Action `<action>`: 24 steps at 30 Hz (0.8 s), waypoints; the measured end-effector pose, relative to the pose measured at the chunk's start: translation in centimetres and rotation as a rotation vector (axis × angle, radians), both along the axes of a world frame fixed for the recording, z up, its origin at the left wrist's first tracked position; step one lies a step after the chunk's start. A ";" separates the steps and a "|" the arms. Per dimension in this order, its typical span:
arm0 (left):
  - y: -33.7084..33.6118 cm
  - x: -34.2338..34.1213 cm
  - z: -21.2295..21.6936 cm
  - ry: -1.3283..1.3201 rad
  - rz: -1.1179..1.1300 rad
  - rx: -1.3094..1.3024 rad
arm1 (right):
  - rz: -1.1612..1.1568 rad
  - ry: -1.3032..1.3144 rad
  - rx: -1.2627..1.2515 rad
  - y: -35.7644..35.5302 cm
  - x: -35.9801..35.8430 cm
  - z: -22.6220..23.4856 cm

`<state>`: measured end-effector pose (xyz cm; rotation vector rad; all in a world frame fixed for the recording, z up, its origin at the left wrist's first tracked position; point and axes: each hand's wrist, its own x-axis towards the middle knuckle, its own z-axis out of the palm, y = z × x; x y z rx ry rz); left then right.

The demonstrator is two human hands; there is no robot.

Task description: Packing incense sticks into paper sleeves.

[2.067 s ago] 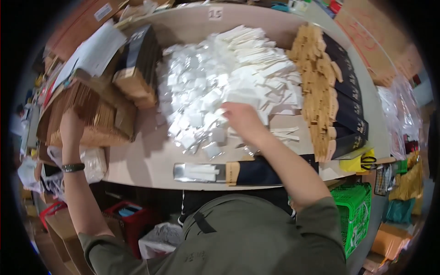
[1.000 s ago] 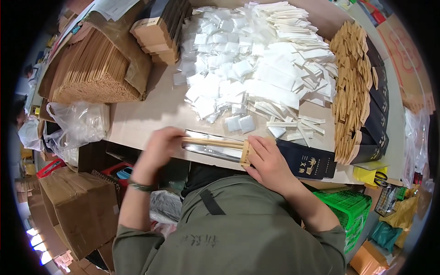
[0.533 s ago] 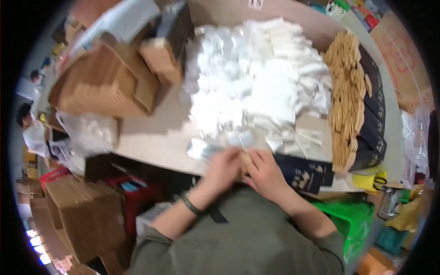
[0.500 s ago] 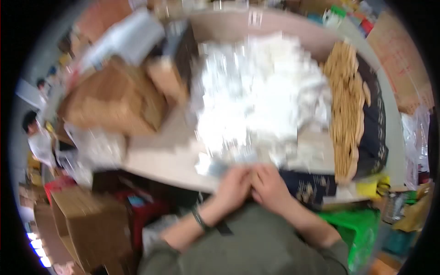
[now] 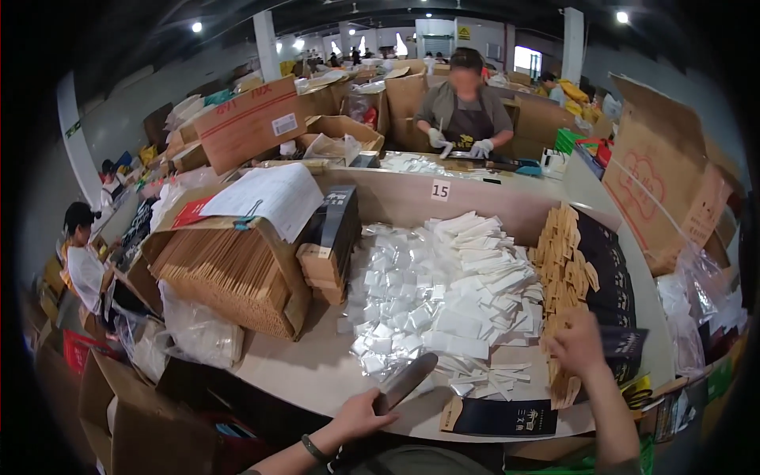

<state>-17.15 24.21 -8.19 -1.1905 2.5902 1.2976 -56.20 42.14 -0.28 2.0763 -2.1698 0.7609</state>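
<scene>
My left hand (image 5: 362, 415), low in the middle, is closed on the near end of a long, flat, dark strip with a rounded tip (image 5: 410, 381). My right hand (image 5: 576, 345) reaches over a long pile of thin light-brown wooden pieces (image 5: 564, 257). Its fingers are curled against the pile; what they hold is hidden. Between the hands lie white paper packets (image 5: 483, 277) and small clear shiny sachets (image 5: 392, 297). At the table's front edge, a black printed sleeve (image 5: 499, 418) with a tan end lies flat. More black sleeves (image 5: 609, 277) overlap beyond the wooden pile.
An open carton (image 5: 229, 269) packed with brown sleeves stands at the left, paper sheets (image 5: 269, 194) on top. Beside it are stacked black boxes (image 5: 332, 229). A raised board (image 5: 396, 190) edges the table's far side. Beyond sits a gloved co-worker (image 5: 465, 111). Yellow-handled scissors (image 5: 637, 392) lie at right.
My hands were together at the table's front edge; now they are apart. The right has moved to the wooden pile, and the left holds the dark strip. The view has tilted up.
</scene>
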 end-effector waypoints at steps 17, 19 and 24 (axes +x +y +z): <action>4.5 0.0 -1.7 0.060 -0.012 -0.312 | -0.166 -0.200 0.721 -1.7 17.2 -7.9; 5.1 0.2 -1.4 0.051 -0.033 -0.304 | -0.183 -0.189 0.683 -2.0 17.9 -8.9; 5.3 0.9 -2.5 -0.022 -0.035 -0.373 | -0.246 -0.212 0.636 -2.1 18.1 -10.2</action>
